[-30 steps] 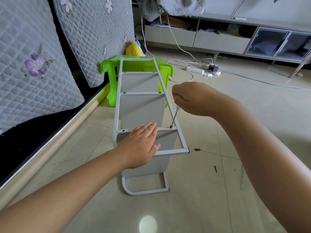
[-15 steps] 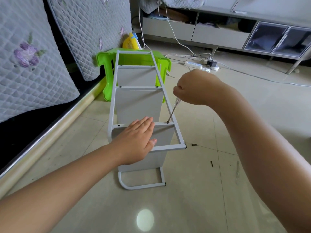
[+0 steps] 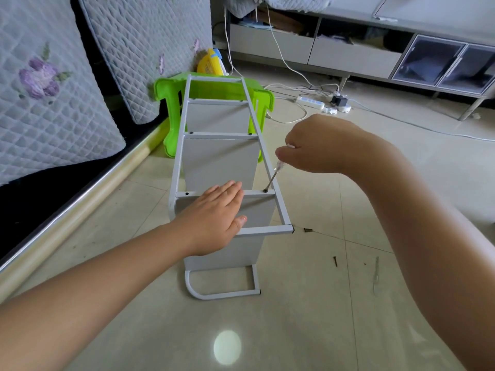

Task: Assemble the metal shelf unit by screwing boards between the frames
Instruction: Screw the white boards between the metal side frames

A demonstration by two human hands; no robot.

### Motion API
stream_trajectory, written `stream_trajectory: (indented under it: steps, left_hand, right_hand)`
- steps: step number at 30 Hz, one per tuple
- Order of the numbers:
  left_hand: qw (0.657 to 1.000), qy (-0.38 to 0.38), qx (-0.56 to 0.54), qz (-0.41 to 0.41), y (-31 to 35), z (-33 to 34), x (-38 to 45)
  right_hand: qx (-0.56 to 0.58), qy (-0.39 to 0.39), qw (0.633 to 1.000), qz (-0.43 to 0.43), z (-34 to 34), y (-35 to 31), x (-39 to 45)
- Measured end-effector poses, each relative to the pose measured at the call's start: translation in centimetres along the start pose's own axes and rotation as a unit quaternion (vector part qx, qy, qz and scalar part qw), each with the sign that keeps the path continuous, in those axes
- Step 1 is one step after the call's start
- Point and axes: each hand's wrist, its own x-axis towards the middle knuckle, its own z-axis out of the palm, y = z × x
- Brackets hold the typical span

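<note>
The white metal shelf unit [image 3: 263, 153] lies on its side on the tiled floor, grey boards [image 3: 219, 162] standing between its two frames. My left hand [image 3: 214, 218] rests flat on the nearest crossbar, fingers straight. My right hand [image 3: 318, 145] grips a small screwdriver [image 3: 273, 176] whose tip sits in a screw [image 3: 265, 190] at the right end of that crossbar. A second screw hole [image 3: 187, 194] shows at the bar's left end.
Loose dark screws [image 3: 308, 230] [image 3: 335, 261] lie on the floor right of the shelf. A green plastic stool [image 3: 166, 89] stands behind it. Quilted cushions [image 3: 53, 89] lean at the left. A power strip [image 3: 310, 102] with cables and a low cabinet [image 3: 353, 57] are at the back.
The view shifted slightly; my right hand has turned a little on the screwdriver, whose tip stays at the same screw. My left hand stays flat on the crossbar.
</note>
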Motion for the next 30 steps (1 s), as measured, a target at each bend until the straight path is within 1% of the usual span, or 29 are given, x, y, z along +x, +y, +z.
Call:
stream_trajectory:
  steps: [3, 5, 7, 9, 12, 14, 16, 18, 22, 25, 27, 30]
  left_hand:
    - [1.000, 0.002, -0.002, 0.004, 0.0, 0.0, -0.1]
    - [1.000, 0.009, -0.003, 0.007, 0.0, 0.1, -0.2]
    - [1.000, 0.007, -0.004, 0.006, 0.1, 0.1, -0.2]
    - [1.000, 0.007, -0.009, 0.004, 0.1, 0.1, -0.2]
    - [1.000, 0.005, -0.011, 0.005, 0.1, 0.1, -0.3]
    - [1.000, 0.004, -0.013, 0.004, 0.1, 0.1, -0.3]
    - [1.000, 0.005, -0.010, 0.004, 0.2, 0.1, -0.3]
    - [1.000, 0.005, -0.009, 0.007, 0.2, 0.2, -0.3]
    - [1.000, 0.014, -0.004, 0.014, 0.1, 0.3, -0.4]
    - [1.000, 0.014, -0.007, 0.016, 0.2, 0.5, -0.5]
    - [1.000, 0.015, -0.009, 0.020, 0.2, 0.5, -0.5]
    - [1.000, 0.012, -0.013, 0.014, 0.3, 0.5, -0.5]
  right_hand:
    - [-0.012, 0.028, 0.999, 0.035, 0.2, -0.1, 0.5]
    - [0.001, 0.041, 0.999, 0.028, 0.7, 0.1, 0.7]
    - [0.043, 0.051, 0.998, 0.004, 1.2, 0.2, 0.7]
    - [0.085, 0.041, 0.995, -0.018, 1.4, 0.3, 0.4]
    - [0.131, -0.011, 0.990, -0.039, 0.8, 0.5, -0.2]
    - [0.121, -0.021, 0.991, -0.058, 0.6, 0.7, -0.4]
    - [0.111, -0.002, 0.992, -0.063, 0.5, 0.6, -0.4]
    - [0.087, 0.025, 0.994, -0.053, 0.4, 0.4, 0.0]
    - [0.011, 0.024, 0.999, -0.020, 0.3, 0.1, 1.0]
    - [-0.034, 0.043, 0.998, 0.005, 0.3, -0.3, 1.0]
    - [-0.041, 0.045, 0.998, -0.022, 0.5, -0.4, 0.8]
    - [-0.027, 0.005, 0.995, -0.099, 0.4, -0.4, 0.5]
